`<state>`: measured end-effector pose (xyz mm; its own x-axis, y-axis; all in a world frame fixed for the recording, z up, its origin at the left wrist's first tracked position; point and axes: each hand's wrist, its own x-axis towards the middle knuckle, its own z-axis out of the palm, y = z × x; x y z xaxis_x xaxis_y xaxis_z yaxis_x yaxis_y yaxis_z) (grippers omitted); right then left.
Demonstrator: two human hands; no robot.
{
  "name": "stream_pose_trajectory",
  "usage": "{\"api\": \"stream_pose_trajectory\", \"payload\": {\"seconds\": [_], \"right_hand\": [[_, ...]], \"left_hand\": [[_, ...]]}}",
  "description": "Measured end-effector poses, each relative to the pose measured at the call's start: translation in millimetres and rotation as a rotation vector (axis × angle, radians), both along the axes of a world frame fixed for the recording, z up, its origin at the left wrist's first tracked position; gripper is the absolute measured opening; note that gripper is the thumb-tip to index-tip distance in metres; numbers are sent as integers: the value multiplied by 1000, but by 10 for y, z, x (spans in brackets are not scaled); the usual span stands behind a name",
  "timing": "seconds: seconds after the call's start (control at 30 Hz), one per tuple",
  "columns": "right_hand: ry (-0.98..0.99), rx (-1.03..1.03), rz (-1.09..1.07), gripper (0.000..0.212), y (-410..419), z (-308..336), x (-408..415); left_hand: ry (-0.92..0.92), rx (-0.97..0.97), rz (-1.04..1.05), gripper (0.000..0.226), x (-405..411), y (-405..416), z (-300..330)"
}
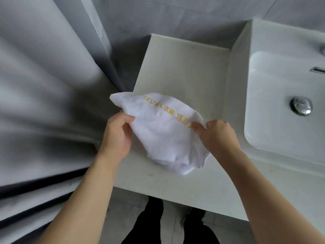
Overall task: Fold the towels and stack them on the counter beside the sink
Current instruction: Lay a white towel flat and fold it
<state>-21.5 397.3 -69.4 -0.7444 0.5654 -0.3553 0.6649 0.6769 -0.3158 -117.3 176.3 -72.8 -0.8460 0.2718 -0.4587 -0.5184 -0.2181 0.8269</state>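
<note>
A white towel with yellow embroidered lettering hangs crumpled just above the pale counter to the left of the sink. My left hand pinches its left edge between thumb and fingers. My right hand pinches its right edge near the lettering. The towel's lower part sags in loose folds toward the counter's front. No other towel is in view.
The white sink basin with a chrome drain plug lies to the right, a faucet at the frame's edge. A grey curtain hangs at the left. Grey tiled wall rises behind the counter. My dark trousers show below the counter edge.
</note>
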Motion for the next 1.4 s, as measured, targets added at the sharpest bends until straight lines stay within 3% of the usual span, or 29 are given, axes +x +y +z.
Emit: {"api": "stream_pose_trajectory", "payload": {"seconds": [0.1, 0.2, 0.27, 0.33, 0.4, 0.43, 0.5, 0.57, 0.63, 0.73, 0.9, 1.0, 1.07, 1.17, 1.3, 1.4], "right_hand": [[167, -125, -166, 46, 3, -32, -32], [364, -643, -369, 29, -22, -33, -16], [380, -814, -381, 19, -19, -17, 16], [356, -847, -365, 20, -15, -46, 62], [239, -831, -296, 26, -22, -110, 83], [128, -785, -219, 39, -44, -148, 92], [-100, -599, -21, 63, -101, -241, 98], [-129, -438, 19, 52, -137, -285, 70], [-79, -372, -33, 34, -154, -255, 26], [-10, -341, -79, 37, -149, -249, -4], [19, -280, -73, 44, -166, -304, 26], [-1, -224, -33, 43, -143, -349, 35], [-14, -208, -14, 41, -126, -361, 49], [-120, -195, 76, 43, -75, -388, 80], [-162, -79, 162, 37, 17, -442, 66], [-37, 73, 158, 30, 54, -470, -10]], "left_hand": [[-82, 305, 49, 26, -112, -40, 132], [-266, 400, 84, 13, -237, -28, 85], [-416, 267, 44, 18, -338, 49, -29], [-380, -111, -93, 14, -403, 125, -206], [-156, -537, -249, 8, -410, 191, -374], [-91, -629, -284, 9, -403, 225, -417], [-184, -501, -248, 19, -433, 285, -415], [-335, -183, -93, 27, -531, 327, -412], [-372, 29, 78, 19, -662, 344, -472], [-406, 169, 22, 30, -728, 366, -564], [-306, 70, -343, 62, -758, 472, -493], [-125, -50, -247, 49, -712, 514, -498], [-49, 38, -159, 46, -725, 455, -540], [-31, 125, -234, 37, -752, 356, -516], [68, -178, -401, 26, -746, 381, -443], [172, -342, -656, 51, -758, 372, -378]]}}
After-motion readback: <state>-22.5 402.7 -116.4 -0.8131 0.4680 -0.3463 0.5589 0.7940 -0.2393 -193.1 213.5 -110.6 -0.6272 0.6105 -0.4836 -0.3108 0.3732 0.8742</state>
